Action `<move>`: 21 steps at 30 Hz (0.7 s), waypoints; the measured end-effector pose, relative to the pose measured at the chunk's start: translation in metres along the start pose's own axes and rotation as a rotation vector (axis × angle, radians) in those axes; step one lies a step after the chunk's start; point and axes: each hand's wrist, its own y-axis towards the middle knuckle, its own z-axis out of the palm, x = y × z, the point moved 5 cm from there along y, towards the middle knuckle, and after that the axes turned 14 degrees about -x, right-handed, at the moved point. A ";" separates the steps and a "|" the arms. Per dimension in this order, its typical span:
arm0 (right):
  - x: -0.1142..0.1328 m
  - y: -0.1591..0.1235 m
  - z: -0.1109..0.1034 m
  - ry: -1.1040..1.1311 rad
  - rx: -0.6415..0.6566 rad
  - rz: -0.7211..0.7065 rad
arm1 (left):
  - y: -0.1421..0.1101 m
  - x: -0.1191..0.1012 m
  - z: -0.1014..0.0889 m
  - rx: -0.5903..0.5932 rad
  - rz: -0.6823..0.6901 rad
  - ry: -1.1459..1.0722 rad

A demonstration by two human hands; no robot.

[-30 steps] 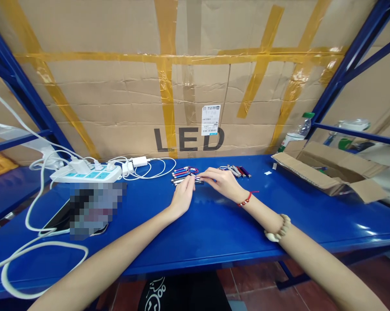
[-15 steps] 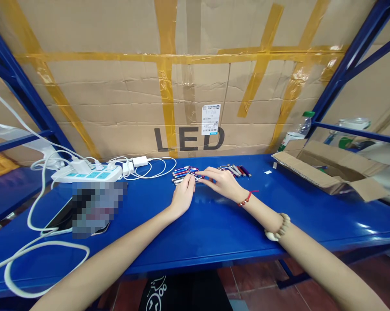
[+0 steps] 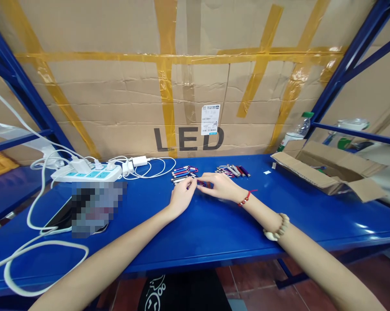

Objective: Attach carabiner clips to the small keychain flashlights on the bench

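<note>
My left hand [image 3: 183,196] and my right hand [image 3: 219,186] meet over the middle of the blue table, fingertips pinched close together. A small bit of dark blue and red shows between them; the fingers cover most of it, so its kind is unclear. Just behind my left hand lies a pile of slim metallic tubes [image 3: 180,172] in blue, red and silver, with cords and small clips. Beyond my right hand is a second row of such pen-like tubes [image 3: 238,171] in silver, red and purple, with cords at its left side.
On the left, a white power strip [image 3: 99,173] with plugs and looping white cables stands behind a partly blurred phone-like device [image 3: 61,216]. An open cardboard box [image 3: 314,172] and a green-capped bottle [image 3: 297,131] are at right. A taped carton [image 3: 127,95] walls the back.
My right hand has lowered slightly, its fingers now bent closer to my left fingertips. My left hand has turned a little and stays pinched. The tubes on the table lie as before.
</note>
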 end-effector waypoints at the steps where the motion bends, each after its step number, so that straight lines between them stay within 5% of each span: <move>1: 0.001 0.000 0.000 -0.002 0.011 0.006 | 0.000 -0.001 0.000 -0.001 0.007 0.016; 21: 0.002 -0.001 0.001 0.024 0.007 0.032 | 0.002 0.003 0.003 0.016 0.014 0.015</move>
